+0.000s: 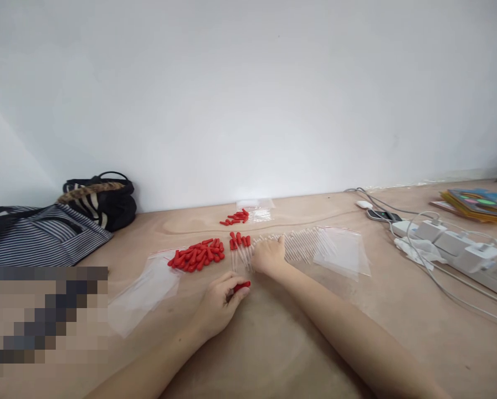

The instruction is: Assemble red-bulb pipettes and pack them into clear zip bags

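Between the fingers of my left hand [221, 303] is a red rubber dropper bulb [242, 286], its end showing past the thumb. My right hand [269, 255] is over the left part of a long row of clear glass dropper tubes [302, 244]. Its fingers curl down, and what they grip, if anything, is hidden. Just left of it lie several droppers [240, 246] with red bulbs fitted on their tubes. Farther left is a heap of loose red bulbs [196, 256] on the edge of a clear plastic bag [146, 285].
Another clear bag [348, 252] lies under the row's right end. Farther back are a small red bulb group [234, 217] and a bag of tubes [256, 213]. Chargers on a power strip [460, 244] with cables stand right. A striped bag [44, 233] and black bag [111, 202] sit left.
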A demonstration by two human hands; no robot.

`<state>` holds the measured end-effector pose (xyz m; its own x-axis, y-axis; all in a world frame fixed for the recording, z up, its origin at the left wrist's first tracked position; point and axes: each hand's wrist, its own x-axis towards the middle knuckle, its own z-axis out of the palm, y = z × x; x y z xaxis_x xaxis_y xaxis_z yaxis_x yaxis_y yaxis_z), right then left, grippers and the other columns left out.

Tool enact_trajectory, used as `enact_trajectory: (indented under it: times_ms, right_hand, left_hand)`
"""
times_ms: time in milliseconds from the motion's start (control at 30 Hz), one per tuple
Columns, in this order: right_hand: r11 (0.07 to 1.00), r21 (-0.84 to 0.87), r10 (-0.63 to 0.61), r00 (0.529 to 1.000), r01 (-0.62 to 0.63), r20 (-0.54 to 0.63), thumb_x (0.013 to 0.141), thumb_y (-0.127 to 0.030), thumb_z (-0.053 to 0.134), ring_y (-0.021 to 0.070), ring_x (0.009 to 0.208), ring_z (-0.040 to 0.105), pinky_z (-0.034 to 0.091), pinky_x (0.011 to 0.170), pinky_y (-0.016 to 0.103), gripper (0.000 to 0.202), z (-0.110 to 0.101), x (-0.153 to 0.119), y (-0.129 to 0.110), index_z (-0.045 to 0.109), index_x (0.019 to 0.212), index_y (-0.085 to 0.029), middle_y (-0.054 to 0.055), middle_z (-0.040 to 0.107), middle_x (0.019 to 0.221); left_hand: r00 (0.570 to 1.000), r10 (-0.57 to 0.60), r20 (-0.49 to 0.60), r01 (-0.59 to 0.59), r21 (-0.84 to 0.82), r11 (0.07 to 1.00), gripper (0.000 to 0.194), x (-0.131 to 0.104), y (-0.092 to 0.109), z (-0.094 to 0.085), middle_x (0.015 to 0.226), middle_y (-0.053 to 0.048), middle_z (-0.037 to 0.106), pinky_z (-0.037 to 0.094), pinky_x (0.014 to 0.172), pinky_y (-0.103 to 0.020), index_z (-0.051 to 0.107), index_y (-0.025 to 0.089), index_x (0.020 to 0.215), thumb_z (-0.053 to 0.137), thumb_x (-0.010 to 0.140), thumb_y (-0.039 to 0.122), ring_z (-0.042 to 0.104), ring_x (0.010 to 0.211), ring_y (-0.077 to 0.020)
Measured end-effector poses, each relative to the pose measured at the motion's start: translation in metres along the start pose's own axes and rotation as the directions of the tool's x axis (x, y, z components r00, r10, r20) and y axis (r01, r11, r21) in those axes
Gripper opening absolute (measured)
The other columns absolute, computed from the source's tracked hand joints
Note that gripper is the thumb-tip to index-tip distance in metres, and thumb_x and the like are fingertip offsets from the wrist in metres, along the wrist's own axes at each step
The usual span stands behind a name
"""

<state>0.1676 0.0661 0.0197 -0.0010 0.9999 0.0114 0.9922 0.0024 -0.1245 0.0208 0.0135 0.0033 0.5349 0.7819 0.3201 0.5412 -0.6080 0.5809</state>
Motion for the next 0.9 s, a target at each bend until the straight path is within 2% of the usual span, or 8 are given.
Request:
enact_trajectory:
  times_ms: [167,300,400,500,667,900]
  right_hand:
    - [0.999,0.041,-0.011,1.0,0.012,-0.008,0.077,-0.024,0.044,0.0256,0.083,0.058,0.022,0.084,0.045,0.023,-0.006,-0.005,0.007,0.064,0.079,-0.014,0.015,0.065,0.084]
    - [0.991,0.087,-0.098,0.994,0.102,-0.049,0.081,-0.025,0.036,0.0218,0.085,0.056,0.027,0.08,0.039,0.024,-0.012,-0.023,0.035,0.056,0.089,-0.013,0.011,0.063,0.088]
    - [0.926,0.151,-0.313,0.929,0.345,-0.199,0.083,-0.019,0.035,0.0158,0.079,0.055,0.022,0.084,0.038,0.018,-0.006,-0.039,0.06,0.052,0.086,-0.015,0.005,0.063,0.081]
    - [0.856,0.156,-0.432,0.847,0.493,-0.308,0.082,-0.015,0.038,0.0142,0.083,0.053,0.015,0.09,0.04,0.015,0.004,-0.054,0.077,0.052,0.084,-0.017,0.003,0.063,0.083]
    - [0.805,0.116,-0.5,0.771,0.582,-0.395,0.082,-0.012,0.039,0.0143,0.085,0.052,0.017,0.088,0.038,0.028,0.02,-0.065,0.08,0.055,0.102,-0.022,0.003,0.062,0.081]
    - [0.793,0.114,-0.506,0.751,0.598,-0.424,0.081,-0.015,0.043,0.0132,0.08,0.051,0.017,0.088,0.038,0.025,0.025,-0.069,0.071,0.059,0.097,-0.024,0.001,0.061,0.075]
  left_hand:
    - [0.998,-0.069,-0.003,0.069,-0.109,0.992,0.019,-0.001,-0.013,0.005,0.076,-0.003,0.062,0.046,0.061,-0.025,0.064,0.019,0.087,0.049,0.079,0.028,0.058,0.068,-0.0154]
    - [0.987,-0.163,-0.012,0.154,-0.264,0.952,0.022,-0.002,-0.021,0.01,0.08,-0.003,0.066,0.049,0.062,-0.027,0.062,0.018,0.092,0.055,0.075,0.029,0.06,0.071,-0.0169]
    - [0.984,-0.175,-0.017,0.162,-0.292,0.943,0.019,0.001,-0.021,0.012,0.077,-0.003,0.065,0.049,0.062,-0.026,0.062,0.018,0.087,0.056,0.074,0.03,0.06,0.07,-0.0168]
    - [0.985,-0.17,-0.012,0.159,-0.295,0.942,0.019,0.005,-0.019,0.014,0.077,-0.003,0.064,0.048,0.062,-0.026,0.06,0.017,0.087,0.055,0.075,0.031,0.059,0.069,-0.0162]
    - [0.986,-0.167,0.003,0.16,-0.307,0.938,0.019,0.01,-0.019,0.016,0.078,-0.003,0.064,0.048,0.064,-0.026,0.059,0.016,0.087,0.056,0.076,0.031,0.059,0.071,-0.0163]
    - [0.985,-0.17,0.021,0.167,-0.353,0.92,0.018,0.009,-0.021,0.017,0.078,-0.003,0.065,0.048,0.065,-0.026,0.059,0.016,0.085,0.055,0.077,0.031,0.06,0.072,-0.0164]
